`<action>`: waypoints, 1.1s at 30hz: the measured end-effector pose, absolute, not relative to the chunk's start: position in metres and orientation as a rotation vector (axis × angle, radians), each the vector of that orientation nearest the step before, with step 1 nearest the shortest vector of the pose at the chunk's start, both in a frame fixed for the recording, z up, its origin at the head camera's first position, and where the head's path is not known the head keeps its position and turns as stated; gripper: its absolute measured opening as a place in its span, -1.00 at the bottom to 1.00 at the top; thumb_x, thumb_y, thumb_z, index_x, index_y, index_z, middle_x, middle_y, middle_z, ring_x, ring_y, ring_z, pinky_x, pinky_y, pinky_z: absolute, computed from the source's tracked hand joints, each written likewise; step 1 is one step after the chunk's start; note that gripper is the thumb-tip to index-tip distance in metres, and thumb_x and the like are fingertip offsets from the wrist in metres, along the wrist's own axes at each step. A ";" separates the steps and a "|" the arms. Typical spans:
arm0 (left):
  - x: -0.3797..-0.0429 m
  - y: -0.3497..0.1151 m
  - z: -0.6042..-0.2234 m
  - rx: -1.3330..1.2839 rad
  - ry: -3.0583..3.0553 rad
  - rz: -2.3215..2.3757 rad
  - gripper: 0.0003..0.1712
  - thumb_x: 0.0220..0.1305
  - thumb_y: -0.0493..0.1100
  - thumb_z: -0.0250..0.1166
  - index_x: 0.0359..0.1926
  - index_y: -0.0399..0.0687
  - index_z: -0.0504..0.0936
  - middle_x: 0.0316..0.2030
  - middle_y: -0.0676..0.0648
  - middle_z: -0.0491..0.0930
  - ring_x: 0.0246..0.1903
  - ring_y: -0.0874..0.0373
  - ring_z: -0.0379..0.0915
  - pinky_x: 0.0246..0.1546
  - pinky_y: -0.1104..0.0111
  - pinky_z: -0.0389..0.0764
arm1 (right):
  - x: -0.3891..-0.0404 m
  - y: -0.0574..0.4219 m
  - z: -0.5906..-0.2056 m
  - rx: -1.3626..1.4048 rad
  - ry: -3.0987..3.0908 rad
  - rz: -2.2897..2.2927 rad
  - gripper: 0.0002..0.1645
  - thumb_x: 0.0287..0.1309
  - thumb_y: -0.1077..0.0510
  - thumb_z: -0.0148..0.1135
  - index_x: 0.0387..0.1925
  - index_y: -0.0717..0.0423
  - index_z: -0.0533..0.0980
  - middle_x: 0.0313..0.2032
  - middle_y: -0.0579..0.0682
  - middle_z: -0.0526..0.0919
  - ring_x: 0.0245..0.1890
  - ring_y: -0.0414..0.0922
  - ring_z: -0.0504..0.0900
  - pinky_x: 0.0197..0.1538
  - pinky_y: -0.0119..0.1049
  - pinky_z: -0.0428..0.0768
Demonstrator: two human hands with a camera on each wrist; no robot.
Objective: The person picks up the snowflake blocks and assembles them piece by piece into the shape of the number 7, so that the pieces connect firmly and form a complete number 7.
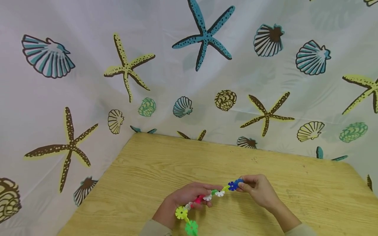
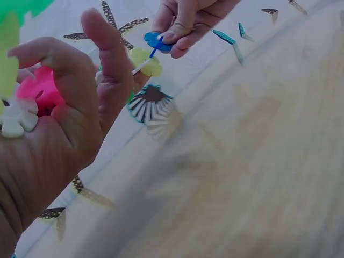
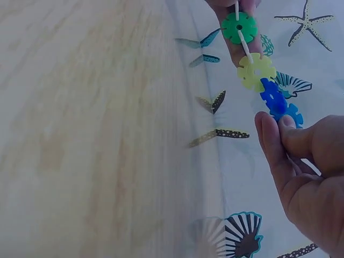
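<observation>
A chain of slotted plastic snowflake discs runs between both hands above the table. My left hand point(image 1: 189, 193) grips its middle, with a pink disc point(image 2: 40, 91) and a white disc point(image 2: 19, 117) against the curled fingers. At the near end, a yellow disc point(image 1: 181, 212) and a green disc point(image 1: 191, 227) hang below the left wrist. My right hand point(image 1: 262, 192) pinches the blue disc point(image 3: 291, 114) at the far end between thumb and fingertips. A darker blue disc point(image 3: 274, 97) joins it, followed by a pale yellow disc point(image 3: 257, 72) and a green disc point(image 3: 239, 28).
The wooden table point(image 1: 165, 157) spreads beneath both hands. Behind it and along the left side hangs a white cloth point(image 1: 165, 78) printed with starfish and shells, meeting the table's back edge.
</observation>
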State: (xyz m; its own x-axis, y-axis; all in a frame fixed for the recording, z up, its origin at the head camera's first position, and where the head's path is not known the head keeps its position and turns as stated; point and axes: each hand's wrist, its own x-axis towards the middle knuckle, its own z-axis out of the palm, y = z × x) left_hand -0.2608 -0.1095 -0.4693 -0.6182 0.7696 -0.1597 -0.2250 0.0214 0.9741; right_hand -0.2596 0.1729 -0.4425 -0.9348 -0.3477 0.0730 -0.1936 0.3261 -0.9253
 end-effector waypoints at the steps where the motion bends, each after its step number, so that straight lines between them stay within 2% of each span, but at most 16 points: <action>1: -0.260 -0.108 -0.470 0.569 1.554 1.686 -0.44 0.46 -0.17 0.01 0.43 -0.08 0.38 -0.42 0.04 0.65 -0.75 0.38 0.11 -0.67 0.60 0.22 | -0.259 0.173 -0.442 -0.500 2.451 -1.670 -0.71 0.34 0.40 0.15 -0.02 0.58 0.56 -0.15 0.36 0.72 -0.25 -0.13 0.79 -0.09 -0.20 0.73; 6: -0.258 -0.107 -0.468 0.561 1.579 1.675 -0.48 0.48 -0.13 0.01 0.41 -0.02 0.42 -0.38 0.00 0.67 -0.76 0.36 0.09 -0.67 0.58 0.21 | -0.262 0.175 -0.434 -0.534 2.440 -1.625 -0.74 0.35 0.38 0.14 -0.05 0.54 0.57 -0.16 0.32 0.72 -0.24 -0.19 0.77 -0.07 -0.17 0.73; 8: -0.259 -0.109 -0.468 0.567 1.571 1.695 -0.48 0.52 -0.09 -0.01 0.43 -0.02 0.40 -0.23 -0.07 0.72 -0.69 0.40 0.32 -0.66 0.59 0.23 | -0.264 0.177 -0.432 -0.533 2.397 -1.615 -0.76 0.37 0.37 0.13 -0.07 0.53 0.56 -0.17 0.28 0.71 -0.22 -0.19 0.77 -0.05 -0.16 0.72; 10: -0.259 -0.110 -0.466 0.580 1.517 1.715 -0.46 0.55 -0.03 -0.04 0.46 -0.02 0.34 0.05 -0.20 0.66 -0.47 0.38 0.60 -0.60 0.60 0.28 | -0.267 0.181 -0.433 -0.511 2.347 -1.637 -0.76 0.37 0.36 0.13 -0.07 0.52 0.54 -0.17 0.22 0.70 -0.20 -0.19 0.76 -0.02 -0.16 0.71; 11: -0.260 -0.109 -0.466 0.586 1.480 1.728 -0.44 0.57 0.00 -0.06 0.49 -0.01 0.30 0.22 -0.22 0.56 -0.29 0.33 0.68 -0.56 0.63 0.35 | -0.268 0.183 -0.434 -0.493 2.313 -1.669 -0.76 0.37 0.35 0.14 -0.07 0.53 0.52 -0.17 0.19 0.69 -0.19 -0.19 0.76 0.00 -0.17 0.71; 13: -0.260 -0.108 -0.465 0.592 1.379 1.760 -0.39 0.59 0.05 -0.10 0.53 0.00 0.20 0.46 -0.23 0.26 0.08 0.22 0.64 -0.40 0.67 0.50 | -0.269 0.187 -0.437 -0.465 2.255 -1.732 -0.75 0.38 0.34 0.13 -0.06 0.54 0.49 -0.17 0.14 0.69 -0.17 -0.20 0.76 0.04 -0.18 0.70; 15: -0.260 -0.106 -0.464 0.561 1.259 1.800 -0.35 0.60 0.09 -0.12 0.57 0.01 0.09 0.55 -0.22 0.05 0.20 0.17 0.56 -0.22 0.65 0.60 | -0.270 0.190 -0.439 -0.431 2.210 -1.797 -0.74 0.39 0.33 0.13 -0.06 0.55 0.47 -0.18 0.08 0.71 -0.17 -0.21 0.76 0.06 -0.20 0.69; 18: -0.259 -0.105 -0.462 0.478 1.098 1.875 -0.32 0.60 0.09 -0.13 0.59 0.00 0.01 0.56 -0.23 -0.02 0.21 0.12 0.56 -0.06 0.53 0.66 | -0.270 0.191 -0.442 -0.368 2.176 -1.866 -0.74 0.39 0.32 0.13 -0.07 0.52 0.47 -0.21 0.01 0.72 -0.17 -0.22 0.76 0.08 -0.23 0.69; 22: -0.256 -0.104 -0.461 0.414 0.977 1.942 -0.36 0.61 0.04 -0.16 0.57 -0.05 0.07 0.53 -0.30 0.06 0.18 0.07 0.58 -0.05 0.44 0.68 | -0.270 0.194 -0.440 -0.287 2.199 -1.908 -0.72 0.40 0.32 0.11 -0.01 0.54 0.46 -0.21 0.01 0.73 -0.17 -0.23 0.76 0.07 -0.26 0.69; 25: -0.255 -0.104 -0.461 0.389 0.981 1.968 -0.39 0.60 0.00 -0.17 0.52 -0.17 0.15 0.50 -0.33 0.13 0.20 0.01 0.57 -0.04 0.41 0.69 | -0.271 0.199 -0.439 -0.232 2.216 -1.941 -0.66 0.42 0.34 0.07 0.08 0.58 0.41 -0.19 0.02 0.73 -0.17 -0.25 0.75 0.07 -0.29 0.68; 30: -0.256 -0.108 -0.461 0.308 1.001 2.027 -0.41 0.55 -0.06 -0.08 0.44 -0.30 0.27 0.43 -0.44 0.19 0.24 -0.10 0.52 0.09 0.35 0.64 | -0.274 0.211 -0.442 -0.168 2.204 -1.981 -0.62 0.42 0.38 0.05 0.13 0.62 0.36 -0.19 -0.01 0.71 -0.16 -0.26 0.76 0.07 -0.33 0.67; 33: -0.256 -0.111 -0.459 0.339 0.930 2.043 -0.39 0.50 -0.18 -0.05 0.46 -0.38 0.19 0.42 -0.52 0.14 0.30 -0.17 0.43 0.19 0.30 0.56 | -0.273 0.214 -0.444 -0.174 2.194 -1.975 -0.64 0.41 0.37 0.06 0.10 0.62 0.37 -0.19 0.00 0.71 -0.14 -0.24 0.76 0.08 -0.34 0.67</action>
